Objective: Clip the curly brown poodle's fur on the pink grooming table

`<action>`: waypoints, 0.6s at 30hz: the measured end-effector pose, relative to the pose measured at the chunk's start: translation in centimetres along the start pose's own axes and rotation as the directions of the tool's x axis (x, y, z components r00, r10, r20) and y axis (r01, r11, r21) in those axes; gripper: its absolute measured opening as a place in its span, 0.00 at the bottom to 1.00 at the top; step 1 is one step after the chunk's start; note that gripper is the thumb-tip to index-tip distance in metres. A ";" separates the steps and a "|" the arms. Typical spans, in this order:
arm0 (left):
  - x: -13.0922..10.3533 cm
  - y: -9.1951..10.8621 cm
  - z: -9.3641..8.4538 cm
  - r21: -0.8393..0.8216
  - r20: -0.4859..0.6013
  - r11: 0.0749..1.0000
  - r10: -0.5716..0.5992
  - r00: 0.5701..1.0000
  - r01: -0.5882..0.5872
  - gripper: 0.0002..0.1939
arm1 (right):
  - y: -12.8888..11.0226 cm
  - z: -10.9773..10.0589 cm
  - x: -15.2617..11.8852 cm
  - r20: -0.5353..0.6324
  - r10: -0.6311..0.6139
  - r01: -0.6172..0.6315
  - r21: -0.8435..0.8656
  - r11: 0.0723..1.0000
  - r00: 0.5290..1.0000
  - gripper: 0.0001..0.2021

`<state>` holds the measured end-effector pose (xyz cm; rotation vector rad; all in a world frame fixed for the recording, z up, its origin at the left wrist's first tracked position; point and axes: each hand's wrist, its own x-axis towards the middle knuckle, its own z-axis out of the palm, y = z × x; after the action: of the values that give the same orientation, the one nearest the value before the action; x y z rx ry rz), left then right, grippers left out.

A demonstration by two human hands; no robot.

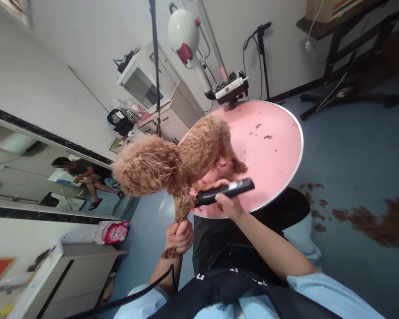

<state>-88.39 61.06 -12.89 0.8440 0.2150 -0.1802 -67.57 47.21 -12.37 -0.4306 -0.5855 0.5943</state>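
Note:
A curly brown dog [202,144] stands on a round pink grooming table [279,146], its fluffy head turned toward the left. My left hand [179,237] is wrapped around one of its front legs, and the furry paw sticks out below my fist. In my right hand [231,204] is a black hair clipper [226,191], held with the fingers around its body. The clipper's head meets the fur on the upper part of the held leg. Fur on the dog's body looks short, while the head hair is longer.
Loose fur tufts [267,137] lie on the table, and clumps of brown hair [382,219] cover the floor at right. A black post [156,66] rises behind the dog. A white dryer [183,31] hangs at the back. A mirror [36,173] at left reflects a seated person.

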 end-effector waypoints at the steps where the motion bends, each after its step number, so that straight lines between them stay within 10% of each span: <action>1: 0.1 -0.2 0.0 -0.027 0.038 1.000 -0.004 0.999 0.005 0.29 | 0.0 0.0 0.1 -0.090 0.058 -0.044 0.151 0.988 0.994 0.12; 7: 1.2 -0.9 1.1 -0.111 0.227 0.991 0.094 0.969 -0.071 0.22 | 2.1 0.3 0.8 -0.037 0.327 -0.278 0.442 0.853 0.944 0.13; 14: 1.0 -1.7 -0.2 0.090 -0.154 0.996 -0.013 0.988 0.027 0.33 | 3.7 -1.5 1.3 -0.099 0.352 -0.289 0.392 0.874 0.931 0.10; 18: 1.0 -1.9 -0.7 0.087 -0.168 0.993 -0.061 0.984 0.077 0.35 | 4.1 -1.4 1.6 -0.011 0.409 -0.389 0.290 0.874 0.912 0.12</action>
<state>-87.96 60.27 -14.94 0.9455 0.3946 -0.1864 -67.25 50.99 -15.00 -0.3005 -0.3318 1.0424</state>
